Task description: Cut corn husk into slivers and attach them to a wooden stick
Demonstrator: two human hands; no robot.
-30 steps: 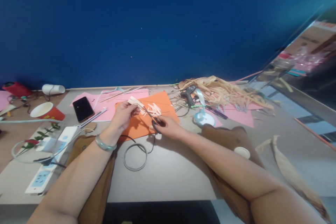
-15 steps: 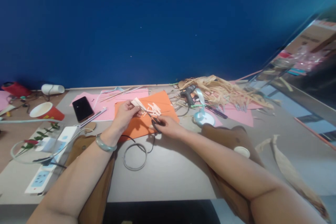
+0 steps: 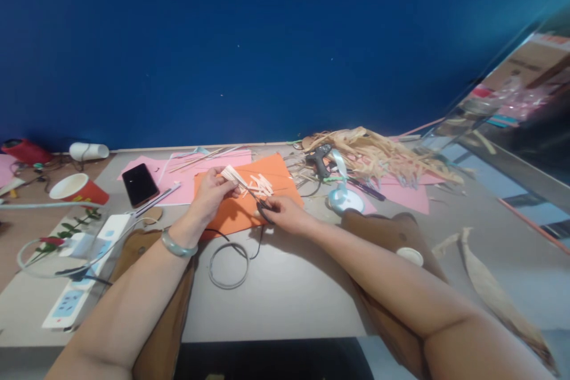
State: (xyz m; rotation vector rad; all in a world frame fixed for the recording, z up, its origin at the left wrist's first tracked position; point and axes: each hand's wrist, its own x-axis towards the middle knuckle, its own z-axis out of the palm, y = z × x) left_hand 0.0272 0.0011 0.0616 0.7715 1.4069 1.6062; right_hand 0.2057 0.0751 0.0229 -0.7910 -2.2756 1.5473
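My left hand (image 3: 214, 191) pinches a pale, flat strip of material (image 3: 230, 173), perhaps dried husk, between thumb and fingers. Scissors (image 3: 263, 208) with dark handles are gripped in my right hand (image 3: 285, 214), and their blades point up and left to the strip's edge. Whether the blades touch the strip I cannot tell. Both hands are over an orange sheet (image 3: 236, 217). Several short, pale cut pieces (image 3: 259, 184) lie on that sheet, just beyond the scissors.
A glue gun (image 3: 319, 160) and a ribbon roll (image 3: 346, 200) lie right of the sheet, before a heap of dried strips (image 3: 369, 154). Leftward are a phone (image 3: 140, 184), a red paper cup (image 3: 80, 190) and a power strip (image 3: 89, 273). A coiled cord (image 3: 228, 288) lies nearer me.
Both hands keep almost the same place and grip. The strip in my left hand has shifted very slightly; the things on the table look unchanged.
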